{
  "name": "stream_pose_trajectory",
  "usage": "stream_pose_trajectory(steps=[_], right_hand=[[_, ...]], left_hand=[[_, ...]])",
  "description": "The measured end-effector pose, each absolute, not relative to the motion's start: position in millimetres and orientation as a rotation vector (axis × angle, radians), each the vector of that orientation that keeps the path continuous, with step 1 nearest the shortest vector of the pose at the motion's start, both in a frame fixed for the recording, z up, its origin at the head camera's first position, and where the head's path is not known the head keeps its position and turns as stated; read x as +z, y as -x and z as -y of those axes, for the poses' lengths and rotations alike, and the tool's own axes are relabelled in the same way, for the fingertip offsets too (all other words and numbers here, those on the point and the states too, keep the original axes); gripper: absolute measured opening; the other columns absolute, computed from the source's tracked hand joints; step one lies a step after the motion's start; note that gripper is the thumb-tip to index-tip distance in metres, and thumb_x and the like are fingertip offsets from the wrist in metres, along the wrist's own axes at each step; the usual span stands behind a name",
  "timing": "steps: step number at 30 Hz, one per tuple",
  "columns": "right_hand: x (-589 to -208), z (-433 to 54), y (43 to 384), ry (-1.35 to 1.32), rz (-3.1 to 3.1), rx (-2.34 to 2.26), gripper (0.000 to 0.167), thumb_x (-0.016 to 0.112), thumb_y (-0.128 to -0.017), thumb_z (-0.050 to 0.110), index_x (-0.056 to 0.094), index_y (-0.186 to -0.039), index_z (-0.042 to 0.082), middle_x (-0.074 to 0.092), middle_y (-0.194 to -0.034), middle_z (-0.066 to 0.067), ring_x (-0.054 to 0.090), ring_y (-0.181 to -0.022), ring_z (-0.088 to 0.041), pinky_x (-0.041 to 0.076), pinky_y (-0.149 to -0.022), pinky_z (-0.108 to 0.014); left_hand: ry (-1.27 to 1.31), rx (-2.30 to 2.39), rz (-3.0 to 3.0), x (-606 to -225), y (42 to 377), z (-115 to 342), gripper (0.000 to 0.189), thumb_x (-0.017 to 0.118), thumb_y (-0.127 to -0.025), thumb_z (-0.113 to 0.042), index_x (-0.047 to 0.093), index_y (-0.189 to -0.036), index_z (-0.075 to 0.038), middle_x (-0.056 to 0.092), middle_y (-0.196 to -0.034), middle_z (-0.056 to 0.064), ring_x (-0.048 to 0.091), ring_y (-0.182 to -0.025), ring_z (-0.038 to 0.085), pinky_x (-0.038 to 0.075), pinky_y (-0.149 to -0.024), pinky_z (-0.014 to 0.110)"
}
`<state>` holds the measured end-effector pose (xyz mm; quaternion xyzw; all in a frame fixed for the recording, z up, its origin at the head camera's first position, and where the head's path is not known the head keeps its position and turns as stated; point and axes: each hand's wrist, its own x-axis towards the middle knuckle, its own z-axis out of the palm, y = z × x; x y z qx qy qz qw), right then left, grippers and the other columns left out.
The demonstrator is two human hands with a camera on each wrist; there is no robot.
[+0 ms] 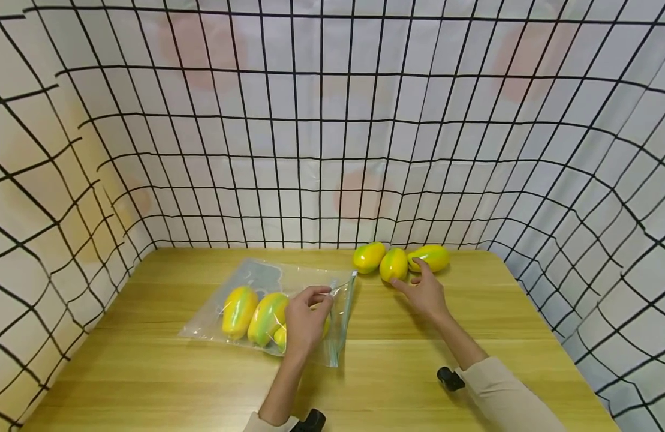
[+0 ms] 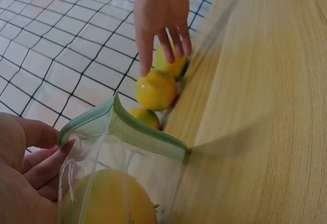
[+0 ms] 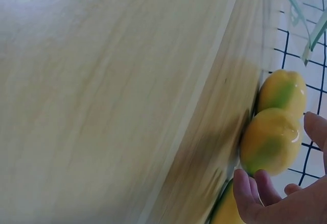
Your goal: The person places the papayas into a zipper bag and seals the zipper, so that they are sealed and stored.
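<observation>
My left hand [image 1: 306,321] pinches the upper edge of a clear zip bag [image 1: 210,321] near its mouth. The bag's green zip strip [image 2: 148,132] gapes apart in the left wrist view. Inside lie several glossy yellow-green papayas [image 1: 238,312], one of them [image 2: 110,198] close behind the mouth. My right hand [image 1: 425,295] reaches over the loose fruit, thumb and fingers spread about the middle papaya [image 1: 393,266]. In the right wrist view its fingertips are right at that papaya [image 3: 271,141], not curled round it.
Two more papayas flank the middle one, a left one [image 1: 369,258] and a right one [image 1: 430,258], along the back edge of the wooden table [image 1: 202,384]. A black wire grid [image 1: 321,159] with white sheeting behind encloses the back and both sides.
</observation>
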<state>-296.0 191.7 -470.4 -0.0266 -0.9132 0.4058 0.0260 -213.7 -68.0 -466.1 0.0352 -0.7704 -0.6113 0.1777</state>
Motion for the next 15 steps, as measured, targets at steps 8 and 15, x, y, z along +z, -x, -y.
stream_pose_trajectory(steps=[8, 15], right_hand=[[-466.0, -189.5, 297.1, 0.078, 2.830, 1.269, 0.087, 0.070, -0.093, 0.045, 0.027, -0.159, 0.011, 0.058, -0.134, -0.029, 0.058, -0.121, -0.041, 0.050, -0.093, -0.053], [-465.0, -187.0, 299.6, 0.077, 2.822, 1.276, 0.088, 0.071, -0.092, 0.044, 0.026, -0.159, 0.010, 0.058, -0.134, -0.029, 0.057, -0.122, -0.041, 0.048, -0.097, -0.055]], left_hand=[[-0.094, -1.741, 2.178, -465.6, 213.9, 66.7, 0.014, 0.073, -0.088, -0.010, 0.078, -0.101, -0.009, 0.076, -0.081, 0.002, 0.072, -0.084, 0.017, 0.053, -0.062, 0.023], [-0.100, -1.728, 2.185, -466.8, 213.8, 67.7, 0.014, 0.073, -0.088, -0.010, 0.078, -0.102, -0.007, 0.076, -0.081, 0.002, 0.073, -0.087, 0.019, 0.052, -0.060, 0.023]])
